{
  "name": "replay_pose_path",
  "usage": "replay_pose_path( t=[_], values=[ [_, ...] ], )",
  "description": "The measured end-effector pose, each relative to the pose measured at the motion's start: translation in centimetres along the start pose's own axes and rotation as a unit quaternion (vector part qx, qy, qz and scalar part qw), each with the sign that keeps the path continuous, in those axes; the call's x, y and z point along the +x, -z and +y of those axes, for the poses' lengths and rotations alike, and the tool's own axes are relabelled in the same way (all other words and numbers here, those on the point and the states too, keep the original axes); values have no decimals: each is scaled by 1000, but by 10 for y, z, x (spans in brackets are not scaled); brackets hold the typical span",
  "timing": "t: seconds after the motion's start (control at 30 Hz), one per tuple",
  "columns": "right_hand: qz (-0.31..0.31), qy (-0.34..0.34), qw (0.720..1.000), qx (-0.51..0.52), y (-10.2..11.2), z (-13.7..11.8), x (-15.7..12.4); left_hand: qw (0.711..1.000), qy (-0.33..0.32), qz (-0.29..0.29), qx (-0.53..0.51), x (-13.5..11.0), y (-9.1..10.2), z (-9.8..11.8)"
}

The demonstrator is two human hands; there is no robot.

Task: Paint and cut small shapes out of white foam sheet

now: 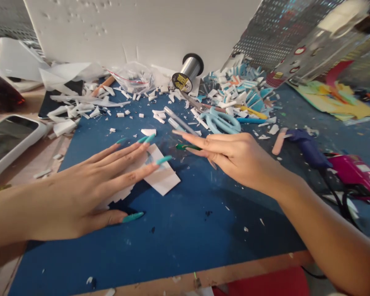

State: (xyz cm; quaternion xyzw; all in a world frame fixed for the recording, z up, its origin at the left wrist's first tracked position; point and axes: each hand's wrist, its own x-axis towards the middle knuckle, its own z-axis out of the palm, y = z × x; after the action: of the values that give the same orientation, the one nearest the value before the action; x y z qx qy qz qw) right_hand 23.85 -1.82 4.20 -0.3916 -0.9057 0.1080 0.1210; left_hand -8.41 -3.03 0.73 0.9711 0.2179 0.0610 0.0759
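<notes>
My left hand [111, 176] lies flat with its fingers spread, pressing on a white foam board piece [163, 176] on the blue mat. Part of that piece, and more white material with a jagged edge, is covered by the palm and fingers. Just right of the piece, my right hand [231, 156] is closed around a slim green craft knife [186, 146]. Its thin tip points left, toward the foam piece, and is apart from it. Most of the knife's handle is hidden in the fingers. A small white scrap [148, 132] lies beyond my left fingertips.
Behind the hands are blue-handled scissors [222, 121], a pen [179, 119], a wire spool [189, 72] and a heap of foam scraps [237, 88]. A phone [15, 139] is at the left. A dark blue glue gun [308, 146] and a pink box [357, 174] lie right.
</notes>
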Motion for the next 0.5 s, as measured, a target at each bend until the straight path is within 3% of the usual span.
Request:
replay_pose_path(
  t=[0.17,0.33,0.5],
  values=[
    [49,-33,997,-51,-9,-3,1,988,138,4,72,-3,0,19],
    [91,-19,995,-45,-15,-3,1,987,153,11,55,-3,5,30],
    [123,36,992,-5,-22,3,1,989,134,58,37,-6,2,22]
  ],
)
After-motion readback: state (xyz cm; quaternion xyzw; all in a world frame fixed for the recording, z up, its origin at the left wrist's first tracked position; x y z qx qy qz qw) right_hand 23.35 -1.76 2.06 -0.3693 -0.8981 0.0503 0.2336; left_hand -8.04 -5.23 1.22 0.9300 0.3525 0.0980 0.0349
